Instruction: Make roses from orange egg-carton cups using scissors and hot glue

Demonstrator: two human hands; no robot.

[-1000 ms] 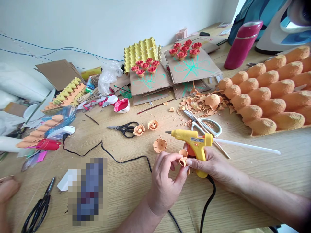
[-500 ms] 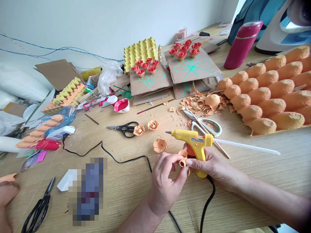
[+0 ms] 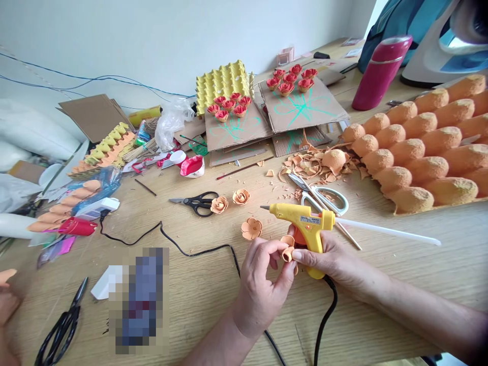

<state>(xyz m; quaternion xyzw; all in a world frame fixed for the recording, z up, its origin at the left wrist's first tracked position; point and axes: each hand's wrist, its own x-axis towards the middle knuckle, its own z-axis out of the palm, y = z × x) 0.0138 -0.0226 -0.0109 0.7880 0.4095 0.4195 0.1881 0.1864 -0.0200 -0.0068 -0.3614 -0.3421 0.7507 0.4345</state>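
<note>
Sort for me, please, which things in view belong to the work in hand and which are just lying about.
Work in hand:
yellow glue gun, held in the right hand
rolled orange piece, held by the left hand
three orange flowers, probably

Lying about, it seems:
pink flask
clear plastic bag

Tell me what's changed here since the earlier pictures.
At the left edge, another person's hand has moved further left, partly out of view. Nothing was visibly taken up or let go by the wearer's hands: the left hand still pinches the curled orange piece, and the right hand still holds the yellow glue gun. The loose orange flowers stayed put.
</note>
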